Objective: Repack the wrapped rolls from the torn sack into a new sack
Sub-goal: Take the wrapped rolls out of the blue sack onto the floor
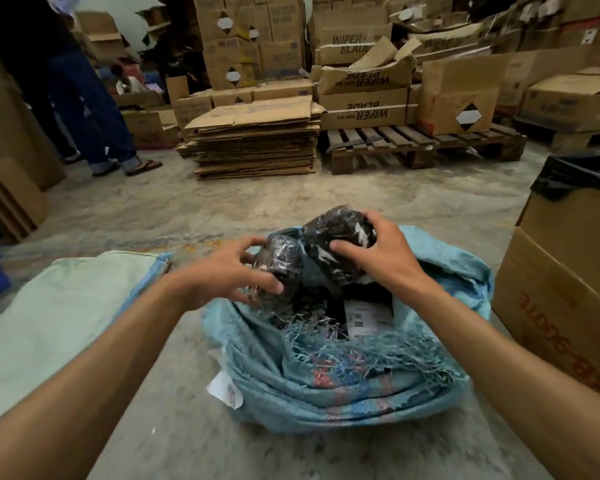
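While my right hand (371,252) curls over one wrapped roll (340,233) and my left hand (229,271) clutches a second roll (281,261), both sit just above the torn sack's (326,386) frayed mouth at the middle of the floor (153,209). They look dense, and their film slippery, so I'd grip across the ends. More dark packs and a labelled packet (368,315) lie inside; the new sack (59,313) lies flat at my left.

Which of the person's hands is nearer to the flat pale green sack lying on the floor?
The left. The left hand grips a wrapped roll just right of the pale green sack. The right hand holds another roll farther right, over the torn blue sack.
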The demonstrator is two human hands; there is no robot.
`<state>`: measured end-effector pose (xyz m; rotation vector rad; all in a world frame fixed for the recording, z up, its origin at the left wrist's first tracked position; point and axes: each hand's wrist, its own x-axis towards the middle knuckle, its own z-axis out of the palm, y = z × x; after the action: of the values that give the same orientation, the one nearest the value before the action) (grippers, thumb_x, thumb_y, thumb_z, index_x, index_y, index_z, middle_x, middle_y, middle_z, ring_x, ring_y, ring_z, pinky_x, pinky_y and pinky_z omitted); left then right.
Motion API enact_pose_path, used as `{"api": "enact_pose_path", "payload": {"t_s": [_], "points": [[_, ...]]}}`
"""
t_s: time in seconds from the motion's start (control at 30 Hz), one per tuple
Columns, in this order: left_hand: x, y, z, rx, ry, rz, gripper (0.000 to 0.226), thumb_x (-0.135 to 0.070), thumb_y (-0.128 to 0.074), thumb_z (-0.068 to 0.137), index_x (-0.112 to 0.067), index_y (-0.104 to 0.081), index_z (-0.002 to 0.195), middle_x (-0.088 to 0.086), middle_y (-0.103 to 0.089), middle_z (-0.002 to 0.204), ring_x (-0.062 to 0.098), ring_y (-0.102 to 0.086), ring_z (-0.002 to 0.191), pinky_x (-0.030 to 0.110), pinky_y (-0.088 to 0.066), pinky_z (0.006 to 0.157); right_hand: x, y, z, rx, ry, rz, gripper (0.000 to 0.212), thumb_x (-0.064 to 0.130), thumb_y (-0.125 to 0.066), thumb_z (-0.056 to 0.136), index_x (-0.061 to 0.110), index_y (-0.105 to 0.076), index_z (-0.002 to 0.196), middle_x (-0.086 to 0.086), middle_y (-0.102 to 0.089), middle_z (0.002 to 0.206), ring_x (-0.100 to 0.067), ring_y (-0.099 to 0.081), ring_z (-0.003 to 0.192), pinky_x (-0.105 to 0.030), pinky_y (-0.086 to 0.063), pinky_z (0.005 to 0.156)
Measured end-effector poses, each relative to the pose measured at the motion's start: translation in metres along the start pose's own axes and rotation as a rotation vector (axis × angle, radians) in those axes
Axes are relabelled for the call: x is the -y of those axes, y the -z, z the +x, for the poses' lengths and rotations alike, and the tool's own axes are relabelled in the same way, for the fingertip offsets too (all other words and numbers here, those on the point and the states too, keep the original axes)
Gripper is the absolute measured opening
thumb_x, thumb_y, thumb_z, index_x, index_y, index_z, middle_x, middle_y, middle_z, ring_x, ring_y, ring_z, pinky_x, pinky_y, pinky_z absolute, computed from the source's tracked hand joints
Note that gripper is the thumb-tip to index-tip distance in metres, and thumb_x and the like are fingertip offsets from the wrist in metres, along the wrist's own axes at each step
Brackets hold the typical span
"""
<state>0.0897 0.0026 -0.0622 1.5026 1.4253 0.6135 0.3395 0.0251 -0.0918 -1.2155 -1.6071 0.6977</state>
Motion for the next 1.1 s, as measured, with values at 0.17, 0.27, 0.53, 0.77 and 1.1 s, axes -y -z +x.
{"api": "enact_pose_path", "payload": {"t_s": [0.17,0.27,0.53,0.77,1.1], "points": [[0.050,0.031,-0.059,0.037,0.081,0.240,0.080,-0.006,-0.089,0.056,-0.035,-0.053,0.121,-0.001,-0.064,0.111,0.020,-0.066,0.099,0.037,-0.060,0.076,0.049,-0.055,-0.029,0.439,-0.115,0.208,0.037,0.039,-0.076,0.083,0.024,-0.065,0.114,0.006,-0.073,0.105,-0.010,-0.071,0.095,-0.037,-0.058,0.089],[0.116,0.019,-0.091,0.298,0.186,0.397,0.059,-0.011,-0.089,0.048,-0.028,-0.059,0.096,-0.018,-0.070,0.077,0.000,-0.066,0.072,0.020,-0.053,0.059,0.044,-0.102,-0.063,0.789,-0.131,0.028,0.037,0.044,-0.076,0.081,0.026,-0.065,0.112,0.011,-0.070,0.110,-0.006,-0.067,0.100,-0.029,-0.053,0.093],[0.253,-0.026,-0.120,0.231,0.295,0.718,0.128,-0.050,-0.094,0.030,-0.039,-0.030,0.140,-0.001,-0.036,0.131,0.026,-0.046,0.125,0.035,-0.041,0.107,-0.050,-0.188,-0.166,1.124,-0.152,-0.459,0.049,0.042,-0.063,0.091,0.015,-0.055,0.131,-0.008,-0.058,0.137,-0.024,-0.053,0.127,-0.032,-0.041,0.107],[0.191,-0.014,-0.093,0.290,0.292,0.835,0.086,-0.034,-0.087,0.067,-0.032,-0.041,0.140,0.000,-0.045,0.134,0.022,-0.050,0.121,0.036,-0.047,0.100,-0.006,-0.133,-0.139,1.183,0.103,-0.576,0.033,0.036,-0.056,0.097,0.015,-0.058,0.123,-0.006,-0.065,0.116,-0.016,-0.060,0.095,-0.027,-0.045,0.081],[0.049,-0.050,-0.002,-0.060,-0.217,0.456,0.015,-0.012,-0.061,0.084,-0.018,-0.073,0.091,-0.004,-0.071,0.075,0.001,-0.060,0.060,0.014,-0.047,0.058,-0.036,-0.054,-0.021,0.265,-0.109,-0.527,0.017,0.016,-0.056,0.091,0.021,-0.071,0.085,0.011,-0.066,0.073,-0.012,-0.063,0.071,-0.026,-0.046,0.068]]}}
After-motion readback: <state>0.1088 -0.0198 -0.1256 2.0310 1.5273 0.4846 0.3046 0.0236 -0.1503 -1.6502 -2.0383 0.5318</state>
